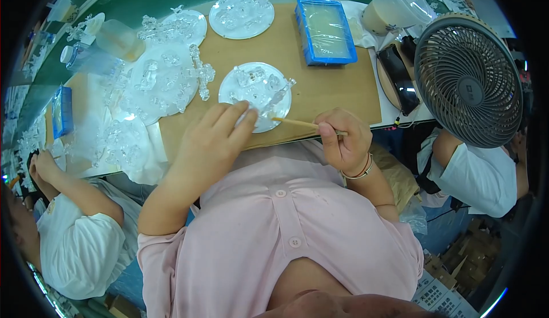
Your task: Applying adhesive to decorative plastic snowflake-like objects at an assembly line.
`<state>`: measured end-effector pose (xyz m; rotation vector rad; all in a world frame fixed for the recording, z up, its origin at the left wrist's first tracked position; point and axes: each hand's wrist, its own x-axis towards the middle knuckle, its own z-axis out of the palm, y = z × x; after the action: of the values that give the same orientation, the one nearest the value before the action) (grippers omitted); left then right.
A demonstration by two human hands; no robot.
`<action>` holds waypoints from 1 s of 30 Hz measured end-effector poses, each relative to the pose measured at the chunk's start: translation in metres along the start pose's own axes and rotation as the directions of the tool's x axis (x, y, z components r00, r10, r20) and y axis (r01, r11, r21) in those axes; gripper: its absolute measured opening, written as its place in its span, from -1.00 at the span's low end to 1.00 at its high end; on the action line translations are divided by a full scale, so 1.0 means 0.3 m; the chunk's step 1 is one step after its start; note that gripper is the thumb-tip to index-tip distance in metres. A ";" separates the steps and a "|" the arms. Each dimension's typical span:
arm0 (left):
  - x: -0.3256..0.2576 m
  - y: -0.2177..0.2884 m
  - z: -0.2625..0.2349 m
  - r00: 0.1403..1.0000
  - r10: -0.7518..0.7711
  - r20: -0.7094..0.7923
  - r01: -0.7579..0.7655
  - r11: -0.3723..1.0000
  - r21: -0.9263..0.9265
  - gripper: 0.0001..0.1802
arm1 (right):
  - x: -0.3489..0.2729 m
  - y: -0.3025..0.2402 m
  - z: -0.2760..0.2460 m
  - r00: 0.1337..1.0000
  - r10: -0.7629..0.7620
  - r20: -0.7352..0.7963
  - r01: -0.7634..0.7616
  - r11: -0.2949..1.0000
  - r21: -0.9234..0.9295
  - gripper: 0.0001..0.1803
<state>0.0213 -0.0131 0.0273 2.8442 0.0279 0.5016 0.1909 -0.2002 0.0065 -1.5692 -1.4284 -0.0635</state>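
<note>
On the board in front of me lies a white round disc (229, 87) bearing several clear plastic pieces. Among them a slim clear ornate piece (281, 93) slants across its right side. My left hand (217, 132) reaches over the disc's near left rim, fingers extended and slightly apart; its thumb is hidden. Between the thumb and fingers of my right hand (346, 138) is a thin wooden stick (297, 122), pointing left. Its tip comes close to the disc's near right edge.
Brown board (337, 89) covers my work area. Around it are a blue-rimmed tray (306, 38), a plastic tub (394, 9), sunglasses (396, 78), and a grey fan (469, 83). More clear ornaments (163, 80) and a bottle (91, 59) lie left. People sit on both sides.
</note>
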 end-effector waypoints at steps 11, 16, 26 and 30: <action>0.062 0.014 0.061 0.979 -0.135 -0.154 0.080 0.943 -0.323 -0.63 | -0.040 0.012 -0.044 0.996 0.048 -0.072 -0.049 0.999 -0.020 -0.92; 0.032 0.010 0.074 0.992 -0.124 -0.031 0.102 0.915 -0.391 -0.68 | -0.050 0.062 -0.122 0.962 0.089 -0.258 -0.100 0.995 -0.030 -0.88; 0.070 0.042 0.064 0.968 -0.180 0.175 0.239 0.872 -0.427 -0.64 | 0.094 0.210 -0.168 0.926 -0.043 -0.375 -0.104 0.926 -0.364 -0.87; 0.079 0.047 0.102 0.959 -0.284 -0.003 0.258 0.874 -0.411 -0.65 | 0.129 0.235 -0.142 0.933 -0.031 -0.360 -0.105 0.931 -0.351 -0.88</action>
<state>0.0538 -0.0328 0.0109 2.3640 0.2963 0.4711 0.2811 -0.1883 0.0100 -1.7730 -1.1350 -0.5974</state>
